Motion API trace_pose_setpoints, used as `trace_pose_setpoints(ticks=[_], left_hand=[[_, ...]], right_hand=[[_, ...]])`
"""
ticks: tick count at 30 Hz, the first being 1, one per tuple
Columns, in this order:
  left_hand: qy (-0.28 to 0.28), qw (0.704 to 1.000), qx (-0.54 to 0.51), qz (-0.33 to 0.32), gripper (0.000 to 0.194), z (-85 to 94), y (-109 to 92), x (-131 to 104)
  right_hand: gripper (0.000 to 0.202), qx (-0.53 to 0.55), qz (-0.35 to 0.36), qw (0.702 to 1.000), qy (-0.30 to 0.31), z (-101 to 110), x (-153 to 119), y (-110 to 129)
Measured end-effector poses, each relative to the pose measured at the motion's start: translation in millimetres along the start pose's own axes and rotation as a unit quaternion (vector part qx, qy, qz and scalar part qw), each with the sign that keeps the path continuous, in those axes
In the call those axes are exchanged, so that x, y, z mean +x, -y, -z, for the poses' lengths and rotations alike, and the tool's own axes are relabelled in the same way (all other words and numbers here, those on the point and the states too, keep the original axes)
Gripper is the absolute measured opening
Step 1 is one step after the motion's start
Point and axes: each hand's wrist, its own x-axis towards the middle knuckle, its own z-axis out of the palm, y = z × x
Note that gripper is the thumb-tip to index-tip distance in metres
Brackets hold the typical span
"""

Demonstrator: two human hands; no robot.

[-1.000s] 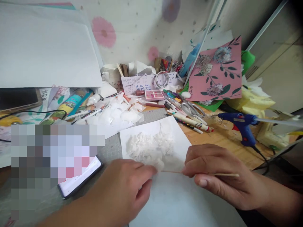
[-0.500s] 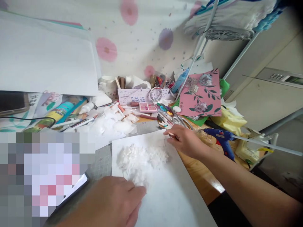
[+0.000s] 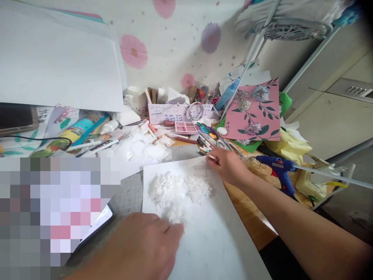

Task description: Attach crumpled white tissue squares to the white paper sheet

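A white sheet [image 3: 210, 241] lies in front of me, with fluffy clusters of white paper shreds [image 3: 171, 188] on its upper part. My left hand [image 3: 148, 241] rests at the lower left of the sheet. Its fingers are curled together, the tips against the lowest cluster; what they pinch, if anything, is hidden. At the sheet's top right corner, my right hand [image 3: 229, 165] is closed around a thin pale stick, its kind unclear. Just beyond the right hand lie scissors [image 3: 231, 147] and several small crayon-like sticks [image 3: 204, 147].
White paper scraps [image 3: 140, 146] heap at the back left. A pink palette box [image 3: 185, 128] stands behind the sheet. To the right are a blue glue gun [image 3: 276, 167] and a pink card with flowers [image 3: 253, 112]. A phone [image 3: 100, 223] lies left on a grey cutting mat [image 3: 128, 194].
The camera view has shifted slightly, moving the scene a little to the right. Both hands keep nearly the same places on the sheet, and the right hand's fingers have turned slightly.
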Motion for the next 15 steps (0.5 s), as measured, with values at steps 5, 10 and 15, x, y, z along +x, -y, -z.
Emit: trace_pose_setpoints(ticks=[5, 10, 15], left_hand=[[0.109, 0.993, 0.049, -0.013, 0.022, 2.3, -1.6, 1.4], [0.102, 0.994, 0.043, -0.021, 0.024, -0.7, -1.9, -1.3], [0.099, 0.994, 0.037, -0.022, 0.019, -3.0, -1.5, -0.8]], right_hand=[[0.008, 0.072, 0.010, 0.997, -0.033, 16.8, -14.8, 24.2], [0.013, 0.152, 0.108, 0.982, 0.026, 14.3, -37.4, 59.8], [0.010, 0.104, 0.185, 0.973, 0.096, 4.8, -55.3, 77.5]])
